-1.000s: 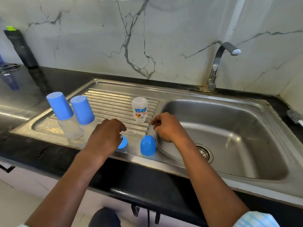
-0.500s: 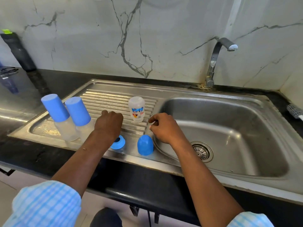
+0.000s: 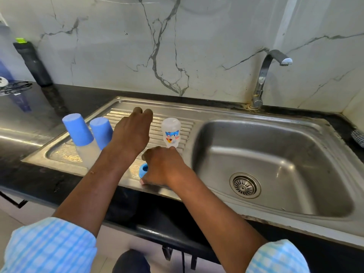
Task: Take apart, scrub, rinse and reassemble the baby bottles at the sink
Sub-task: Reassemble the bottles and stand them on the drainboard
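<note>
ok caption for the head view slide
Left hand hovers over the drainboard, right hand rests beside a blue ring, near an upturned clear bottle.

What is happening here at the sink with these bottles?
A person is working on baby bottles on the ribbed steel drainboard. The left grip hovers open above it, holding nothing. The right grip rests low, fingers curled, beside a blue plastic ring; what it covers is hidden. A clear printed bottle stands upside down; two blue-capped bottles wait at the left.
</note>
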Available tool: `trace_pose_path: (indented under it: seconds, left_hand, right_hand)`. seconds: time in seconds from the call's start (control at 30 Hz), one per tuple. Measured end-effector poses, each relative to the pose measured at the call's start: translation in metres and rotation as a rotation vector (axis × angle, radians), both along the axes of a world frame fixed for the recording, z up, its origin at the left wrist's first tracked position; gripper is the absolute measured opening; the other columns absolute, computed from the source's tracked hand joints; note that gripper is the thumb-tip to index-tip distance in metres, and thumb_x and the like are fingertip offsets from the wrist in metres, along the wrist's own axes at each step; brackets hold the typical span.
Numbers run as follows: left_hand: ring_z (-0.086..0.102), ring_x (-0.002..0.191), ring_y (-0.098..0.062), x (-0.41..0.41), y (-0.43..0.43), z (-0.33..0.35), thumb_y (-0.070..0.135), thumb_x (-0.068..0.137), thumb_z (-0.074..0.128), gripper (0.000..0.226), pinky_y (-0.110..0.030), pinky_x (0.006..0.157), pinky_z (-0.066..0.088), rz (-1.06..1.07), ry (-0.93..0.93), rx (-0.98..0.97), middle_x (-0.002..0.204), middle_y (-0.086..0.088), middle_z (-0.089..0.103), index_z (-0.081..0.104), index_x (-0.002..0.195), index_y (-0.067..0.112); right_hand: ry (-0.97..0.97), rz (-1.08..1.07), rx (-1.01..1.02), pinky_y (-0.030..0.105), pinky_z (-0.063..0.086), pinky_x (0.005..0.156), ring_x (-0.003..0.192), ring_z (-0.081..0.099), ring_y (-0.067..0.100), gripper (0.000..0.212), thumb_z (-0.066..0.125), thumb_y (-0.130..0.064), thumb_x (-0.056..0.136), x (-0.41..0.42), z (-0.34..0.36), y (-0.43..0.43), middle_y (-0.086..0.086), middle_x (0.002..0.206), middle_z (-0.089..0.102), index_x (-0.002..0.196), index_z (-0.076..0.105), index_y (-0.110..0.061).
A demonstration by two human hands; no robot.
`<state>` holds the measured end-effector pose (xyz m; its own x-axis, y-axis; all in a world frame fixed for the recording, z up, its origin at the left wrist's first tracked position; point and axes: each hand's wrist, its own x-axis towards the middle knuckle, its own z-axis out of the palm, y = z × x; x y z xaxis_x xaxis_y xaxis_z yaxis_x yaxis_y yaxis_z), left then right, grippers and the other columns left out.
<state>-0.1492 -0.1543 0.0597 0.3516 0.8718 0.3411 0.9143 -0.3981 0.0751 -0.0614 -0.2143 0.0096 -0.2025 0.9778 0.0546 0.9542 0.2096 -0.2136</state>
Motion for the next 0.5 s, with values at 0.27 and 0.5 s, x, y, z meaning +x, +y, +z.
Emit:
trace_pose_path:
  seconds: [0.27,0.5]
  left_hand:
    - [0.062,0.092,-0.024,0.0,-0.009,-0.002,0.0,0.083,0.061,0.029,-0.025,0.077,0.043,-0.118,-0.458,-0.026,0.104,-0.009,0.065,0.073,0.107,0.011]
    - [0.068,0.088,-0.017,0.012,-0.009,-0.007,0.017,0.093,0.065,0.014,-0.034,0.081,0.056,-0.169,-0.891,-0.158,0.105,-0.001,0.071,0.073,0.104,0.022]
  right_hand:
    - [0.068,-0.028,-0.032,0.034,0.05,0.081,0.096,0.064,0.026,0.028,0.071,-0.023,0.084,0.003,-0.004,0.006,0.007,0.109,0.067,0.11,0.067,-0.014]
    - [0.145,-0.123,0.114,0.035,0.047,0.085,0.099,0.064,0.026,0.025,0.069,-0.032,0.088,0.022,0.018,0.001,0.006,0.108,0.068,0.108,0.067,-0.017]
